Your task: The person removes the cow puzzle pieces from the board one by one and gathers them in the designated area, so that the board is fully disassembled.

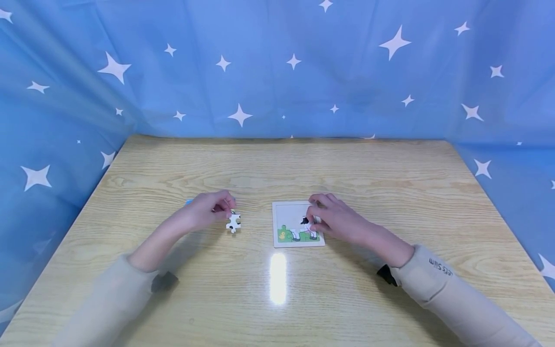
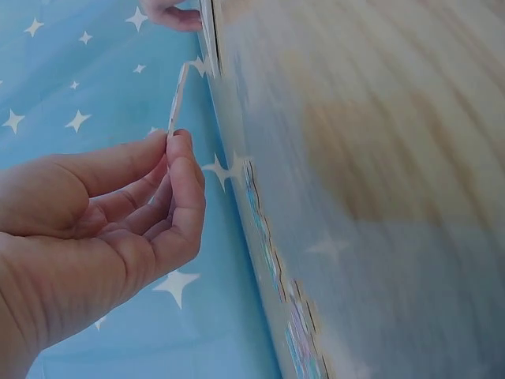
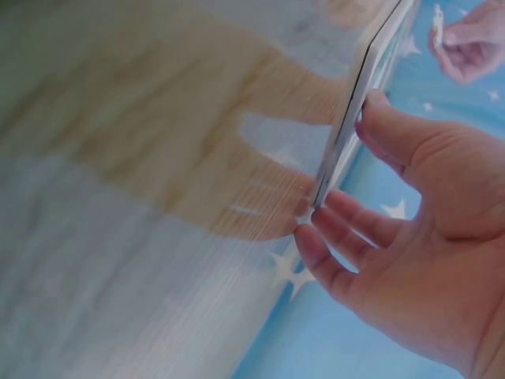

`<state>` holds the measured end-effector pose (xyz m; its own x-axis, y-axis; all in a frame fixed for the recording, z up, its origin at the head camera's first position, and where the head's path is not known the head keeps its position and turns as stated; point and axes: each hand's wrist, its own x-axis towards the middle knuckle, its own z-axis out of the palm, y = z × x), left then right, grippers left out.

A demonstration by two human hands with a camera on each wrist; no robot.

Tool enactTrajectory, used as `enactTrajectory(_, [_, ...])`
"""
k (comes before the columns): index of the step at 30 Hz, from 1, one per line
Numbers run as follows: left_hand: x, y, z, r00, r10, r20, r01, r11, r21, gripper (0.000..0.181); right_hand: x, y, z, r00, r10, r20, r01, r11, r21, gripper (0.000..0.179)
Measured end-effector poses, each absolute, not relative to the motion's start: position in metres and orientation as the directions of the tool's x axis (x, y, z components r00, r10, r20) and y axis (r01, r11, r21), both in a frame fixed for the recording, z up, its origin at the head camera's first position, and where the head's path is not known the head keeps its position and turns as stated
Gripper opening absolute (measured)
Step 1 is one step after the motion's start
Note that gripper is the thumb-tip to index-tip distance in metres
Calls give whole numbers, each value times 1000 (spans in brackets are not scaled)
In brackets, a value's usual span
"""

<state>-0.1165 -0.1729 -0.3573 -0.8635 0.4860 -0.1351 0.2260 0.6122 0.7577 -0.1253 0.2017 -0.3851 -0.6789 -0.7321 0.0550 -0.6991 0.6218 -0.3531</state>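
My left hand (image 1: 207, 208) pinches a white puzzle piece (image 1: 233, 222) with black patches between thumb and fingertips. From the side, in the left wrist view, that puzzle piece (image 2: 178, 99) appears thin and is raised above the table. A square puzzle board (image 1: 277, 242) with a pale frame lies right of it. Its lower part shows green ground, a small yellow duck and white legs; the upper left is bare. My right hand (image 1: 340, 219) rests at the board's right side, thumb and fingers loosely bent at its edge, covering the upper right corner.
Several loose puzzle pieces (image 2: 302, 339) lie on the wooden table (image 1: 368, 299) below my left hand. In the head view a blue bit (image 1: 189, 201) peeks out behind that hand. A blue star-patterned curtain (image 1: 260, 67) hangs behind and beside the table.
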Motion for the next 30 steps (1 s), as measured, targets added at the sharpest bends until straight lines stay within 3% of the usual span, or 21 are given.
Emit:
enactTrajectory(11, [-114, -191, -357, -890, 425, -164, 178, 656, 734, 9, -125, 203, -386, -681, -730, 59, -699, 624, -348, 22])
enactTrajectory(30, [-116, -215, -362, -886, 416, -205, 148, 671, 726, 9, -125, 202, -387, -680, -731, 54, -700, 626, -344, 21])
